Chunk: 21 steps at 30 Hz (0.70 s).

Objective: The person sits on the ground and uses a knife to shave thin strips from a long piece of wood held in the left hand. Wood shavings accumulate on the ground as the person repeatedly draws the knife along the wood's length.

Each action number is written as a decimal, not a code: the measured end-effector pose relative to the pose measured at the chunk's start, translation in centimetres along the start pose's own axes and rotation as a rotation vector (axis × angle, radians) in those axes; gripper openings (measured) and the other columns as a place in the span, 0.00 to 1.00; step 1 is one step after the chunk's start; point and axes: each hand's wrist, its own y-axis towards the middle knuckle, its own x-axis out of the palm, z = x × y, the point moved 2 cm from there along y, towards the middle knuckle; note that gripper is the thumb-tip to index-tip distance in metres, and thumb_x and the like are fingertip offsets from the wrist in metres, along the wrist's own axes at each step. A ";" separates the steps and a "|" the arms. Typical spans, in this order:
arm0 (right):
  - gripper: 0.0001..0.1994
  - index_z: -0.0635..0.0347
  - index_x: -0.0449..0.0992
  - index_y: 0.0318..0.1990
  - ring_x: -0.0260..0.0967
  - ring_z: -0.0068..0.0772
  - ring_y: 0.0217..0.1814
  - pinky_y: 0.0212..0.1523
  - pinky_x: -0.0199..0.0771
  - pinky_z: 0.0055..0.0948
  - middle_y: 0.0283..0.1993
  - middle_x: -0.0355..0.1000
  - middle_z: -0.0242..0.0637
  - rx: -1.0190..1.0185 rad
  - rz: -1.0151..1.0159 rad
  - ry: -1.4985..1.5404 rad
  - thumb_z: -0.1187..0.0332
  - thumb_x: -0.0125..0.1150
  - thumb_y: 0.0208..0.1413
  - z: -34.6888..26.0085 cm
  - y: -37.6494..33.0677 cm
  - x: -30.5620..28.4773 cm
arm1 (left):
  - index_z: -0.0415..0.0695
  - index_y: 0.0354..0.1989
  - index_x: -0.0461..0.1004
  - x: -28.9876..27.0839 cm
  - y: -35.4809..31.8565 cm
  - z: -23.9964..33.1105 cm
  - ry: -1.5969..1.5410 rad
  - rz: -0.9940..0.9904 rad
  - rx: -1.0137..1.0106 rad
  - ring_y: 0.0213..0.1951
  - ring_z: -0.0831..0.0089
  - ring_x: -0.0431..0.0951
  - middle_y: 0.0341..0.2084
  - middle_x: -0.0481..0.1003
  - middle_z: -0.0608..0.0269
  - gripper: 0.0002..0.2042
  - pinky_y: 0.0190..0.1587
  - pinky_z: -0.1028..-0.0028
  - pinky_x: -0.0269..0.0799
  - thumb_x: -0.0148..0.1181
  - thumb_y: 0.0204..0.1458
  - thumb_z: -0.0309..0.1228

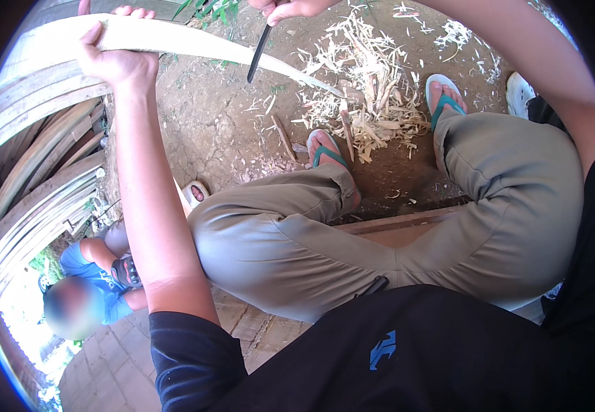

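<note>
A long, pale, tapered piece of wood (194, 36) stretches across the upper left, with its thin tip over a heap of shavings. My left hand (124, 67) is closed around its wide part, the thumb on the near side and fingertips showing over the far edge. At the top edge, my right hand (294, 8) is closed on a knife, partly cut off by the picture's edge. The knife's dark, narrow blade (259, 53) points down beside the wood's tapering part; whether they touch I cannot tell.
Wood shavings (380, 96) lie heaped on the dirt ground near my flip-flopped feet (325, 150), with a loose stick (283, 137) beside them. Curved boards (36, 172) are stacked at left. A person in a blue shirt (115, 305) is at lower left. Green leaves (223, 10) show at top.
</note>
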 end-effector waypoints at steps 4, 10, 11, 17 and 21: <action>0.08 0.49 0.79 0.28 0.76 0.52 0.29 0.30 0.72 0.51 0.23 0.75 0.40 0.030 -0.016 0.055 0.58 0.68 0.51 -0.2 -0.5 1.2 | 0.54 0.67 0.61 0.0 -0.1 -0.3 -0.001 0.036 0.000 0.36 0.59 0.69 0.35 0.66 0.52 0.33 0.43 0.53 0.71 0.50 0.48 0.42; 0.09 0.51 0.79 0.27 0.75 0.56 0.32 0.32 0.72 0.53 0.26 0.76 0.44 -0.075 -0.113 0.060 0.58 0.67 0.48 -1.0 1.1 4.4 | 0.55 0.68 0.60 2.0 -1.5 0.4 0.083 0.070 0.034 0.36 0.59 0.70 0.36 0.67 0.52 0.31 0.44 0.53 0.71 0.47 0.51 0.42; 0.09 0.52 0.79 0.27 0.75 0.55 0.32 0.32 0.71 0.53 0.26 0.76 0.44 -0.077 -0.128 0.041 0.58 0.67 0.48 -1.1 1.1 3.9 | 0.55 0.68 0.60 1.5 -1.1 0.3 0.074 0.054 0.032 0.36 0.59 0.70 0.36 0.67 0.52 0.31 0.44 0.53 0.71 0.47 0.52 0.43; 0.09 0.49 0.80 0.28 0.76 0.53 0.29 0.29 0.72 0.50 0.24 0.76 0.40 -0.004 -0.020 -0.002 0.57 0.68 0.49 0.0 -1.1 -0.7 | 0.54 0.68 0.59 3.8 -1.6 -0.6 0.084 0.074 0.048 0.39 0.57 0.70 0.39 0.67 0.49 0.30 0.46 0.53 0.72 0.47 0.53 0.42; 0.09 0.49 0.81 0.29 0.77 0.53 0.31 0.31 0.74 0.51 0.25 0.77 0.41 -0.041 -0.020 -0.115 0.56 0.69 0.49 -0.4 -0.5 -1.1 | 0.51 0.68 0.59 2.8 -1.6 -0.4 0.138 0.172 0.068 0.37 0.52 0.77 0.35 0.72 0.47 0.29 0.43 0.50 0.77 0.46 0.54 0.40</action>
